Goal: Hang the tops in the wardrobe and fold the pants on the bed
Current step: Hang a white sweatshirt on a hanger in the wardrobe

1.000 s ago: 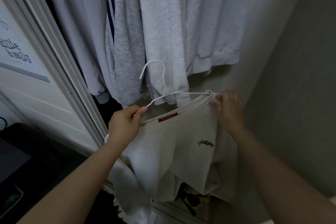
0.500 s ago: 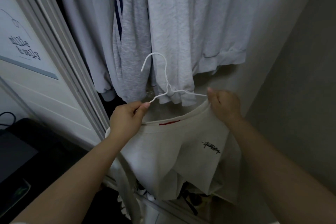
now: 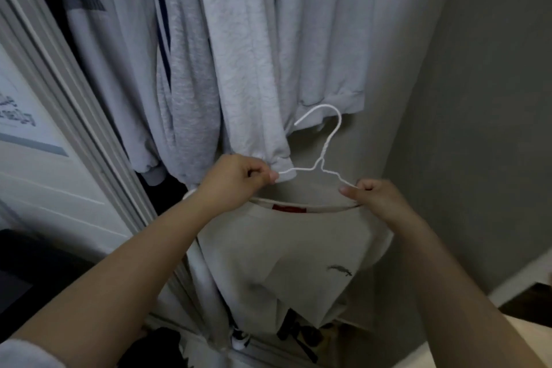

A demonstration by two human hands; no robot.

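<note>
You cannot see the wardrobe rail, and the small dark mark on the top (image 3: pixel 292 254) is too blurred to read. The top is off-white with a red label at the neck, hanging on a white wire hanger (image 3: pixel 321 158) in front of the grey clothes (image 3: pixel 239 54). Your left hand (image 3: pixel 236 181) pinches the hanger's left shoulder; your right hand (image 3: pixel 376 200) pinches its right shoulder, both fingers closed narrow on the wire.

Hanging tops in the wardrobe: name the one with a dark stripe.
The grey top, second from the left on the rail, with a navy stripe down its left edge. The tops beside it show no stripe.
</note>
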